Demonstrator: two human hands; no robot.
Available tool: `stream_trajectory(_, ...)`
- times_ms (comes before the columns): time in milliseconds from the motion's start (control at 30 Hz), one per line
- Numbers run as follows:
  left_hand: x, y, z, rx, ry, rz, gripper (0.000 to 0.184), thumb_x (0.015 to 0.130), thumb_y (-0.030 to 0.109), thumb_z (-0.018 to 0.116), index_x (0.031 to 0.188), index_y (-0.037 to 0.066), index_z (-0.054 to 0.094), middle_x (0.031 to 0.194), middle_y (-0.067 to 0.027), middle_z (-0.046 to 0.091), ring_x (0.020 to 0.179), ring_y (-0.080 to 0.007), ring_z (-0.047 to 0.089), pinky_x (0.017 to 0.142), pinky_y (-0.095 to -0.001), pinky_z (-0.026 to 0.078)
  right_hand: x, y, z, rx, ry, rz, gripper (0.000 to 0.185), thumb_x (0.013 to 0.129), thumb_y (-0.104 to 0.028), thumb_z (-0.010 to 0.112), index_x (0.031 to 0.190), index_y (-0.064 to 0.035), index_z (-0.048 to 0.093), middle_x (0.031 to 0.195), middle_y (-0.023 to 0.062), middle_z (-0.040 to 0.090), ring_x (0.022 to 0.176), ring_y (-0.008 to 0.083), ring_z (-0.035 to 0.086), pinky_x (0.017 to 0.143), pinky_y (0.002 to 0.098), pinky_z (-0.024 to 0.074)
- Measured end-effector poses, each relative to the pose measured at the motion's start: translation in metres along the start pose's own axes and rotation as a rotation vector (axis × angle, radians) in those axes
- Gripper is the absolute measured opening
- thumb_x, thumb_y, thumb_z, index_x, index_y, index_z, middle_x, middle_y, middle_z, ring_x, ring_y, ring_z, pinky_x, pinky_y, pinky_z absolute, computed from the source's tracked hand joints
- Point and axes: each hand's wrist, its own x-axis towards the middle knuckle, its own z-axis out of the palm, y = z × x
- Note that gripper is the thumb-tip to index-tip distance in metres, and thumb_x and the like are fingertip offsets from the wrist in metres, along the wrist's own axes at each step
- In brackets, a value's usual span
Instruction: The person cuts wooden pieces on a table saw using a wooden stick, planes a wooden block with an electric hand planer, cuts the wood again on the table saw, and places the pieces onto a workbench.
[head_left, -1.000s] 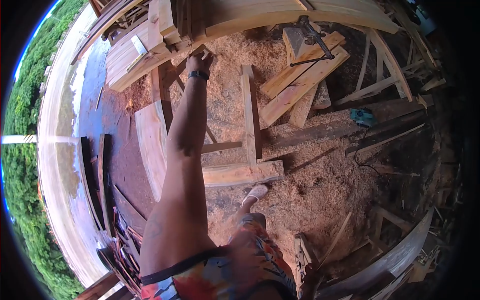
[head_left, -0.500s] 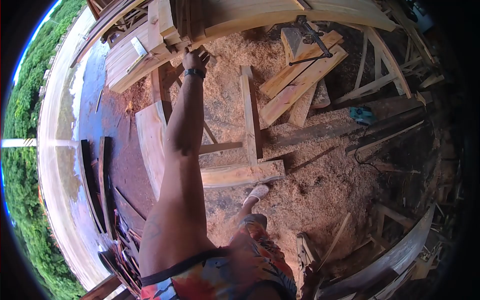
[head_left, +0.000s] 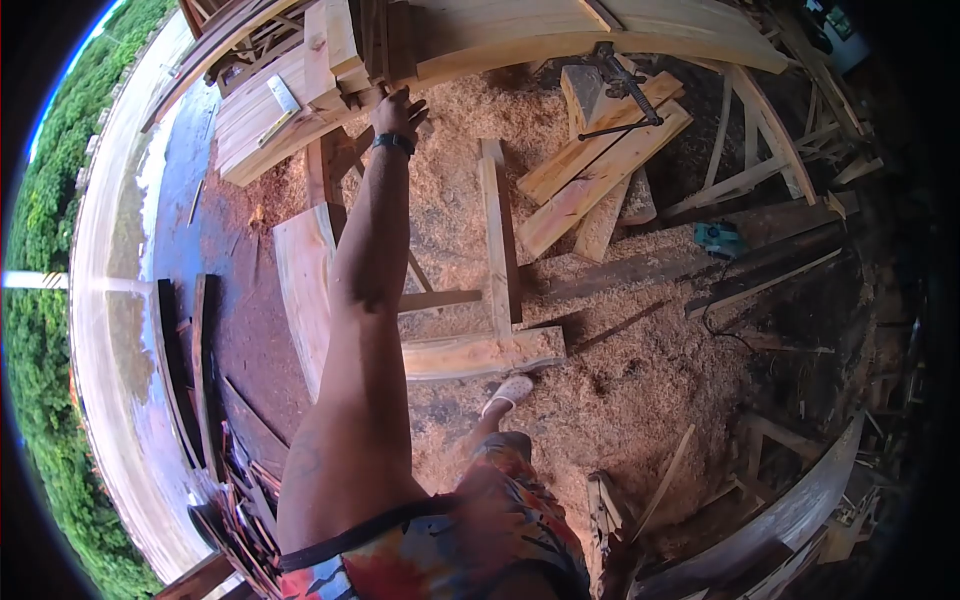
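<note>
My left hand (head_left: 398, 113), with a dark band on the wrist, is stretched out at the front edge of the wooden workbench (head_left: 255, 150). Its fingers look spread, at or just below short wooden blocks (head_left: 330, 45) standing on the bench; whether they touch the wood I cannot tell. To the right of these blocks, a long curved timber (head_left: 560, 35) runs along the top. On the bench to the left lies a pale flat strip (head_left: 283, 93) beside a thin yellow piece. My right hand is out of view.
A dark metal clamp (head_left: 628, 85) with a long bar sits above loose planks (head_left: 600, 180). A teal power tool (head_left: 720, 238) with a cord rests on a dark beam. Below the bench stand timber supports (head_left: 500, 240). Wood shavings (head_left: 640, 390) cover the ground around my foot (head_left: 513, 388).
My left hand has shifted slightly, and its fingers look more spread out than before. The whole view has moved a little; the timbers and tools appear unmoved.
</note>
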Motion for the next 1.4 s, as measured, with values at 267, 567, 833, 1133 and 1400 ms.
stream_trajectory(267, -0.008, 0.012, -0.01, -0.038, -0.097, 0.063, 0.089, 0.093, 0.01, 0.059, 0.159, 0.027, 0.002, 0.13, -0.0171, 0.054, 0.097, -0.0363, 0.066, 0.079, -0.0467, 0.057, 0.001, -0.01, 0.003, -0.048, -0.001, -0.026, 0.032, 0.075, -0.005, 0.072, 0.106, 0.0023, 0.069, 0.11, 0.0148, 0.07, 0.103, 0.0255, 0.064, 0.091, 0.0378, 0.0482)
stream_trajectory(567, -0.021, 0.037, 0.002, -0.036, -0.064, 0.137, 0.081, 0.092, 0.014, 0.06, 0.159, 0.019, 0.013, 0.148, -0.0215, 0.043, 0.099, -0.043, 0.065, 0.085, -0.0504, 0.054, -0.004, -0.037, 0.007, -0.127, -0.033, -0.013, 0.045, 0.074, -0.005, 0.075, 0.118, 0.0012, 0.066, 0.102, 0.0115, 0.07, 0.095, 0.0231, 0.065, 0.082, 0.0355, 0.0497)
stream_trajectory(833, -0.015, 0.126, 0.045, 1.567, 0.612, 0.561, 0.079, 0.076, 0.057, 0.071, 0.131, 0.004, 0.051, 0.131, -0.0213, 0.053, 0.125, -0.0383, 0.048, 0.106, -0.0471, 0.038, -0.005, -0.042, 0.005, -0.151, 0.05, -0.117, 0.037, 0.07, -0.004, 0.078, 0.105, 0.0016, 0.068, 0.092, 0.012, 0.069, 0.085, 0.0257, 0.066, 0.074, 0.0397, 0.0509)
stream_trajectory(1133, 0.041, 0.102, 0.04, 0.011, -0.293, -0.149, 0.06, 0.092, 0.039, 0.063, 0.139, 0.005, 0.048, 0.113, -0.0243, 0.066, 0.109, -0.0353, 0.064, 0.094, -0.042, 0.053, 0.023, -0.006, 0.009, -0.037, -0.05, -0.137, 0.055, 0.074, 0.001, 0.078, 0.124, 0.003, 0.056, 0.108, 0.0121, 0.061, 0.094, 0.0234, 0.058, 0.075, 0.0378, 0.0515)
stream_trajectory(1400, 0.05, 0.023, 0.062, 0.758, -0.364, 0.241, 0.058, 0.075, 0.009, 0.082, 0.129, 0.01, 0.06, 0.101, -0.0135, 0.071, 0.092, -0.0244, 0.07, 0.087, -0.0359, 0.056, 0.018, -0.056, 0.002, -0.375, 0.05, -0.249, 0.044, 0.068, -0.006, 0.083, 0.108, 0.0022, 0.068, 0.103, 0.0179, 0.07, 0.094, 0.0272, 0.069, 0.077, 0.04, 0.0544)
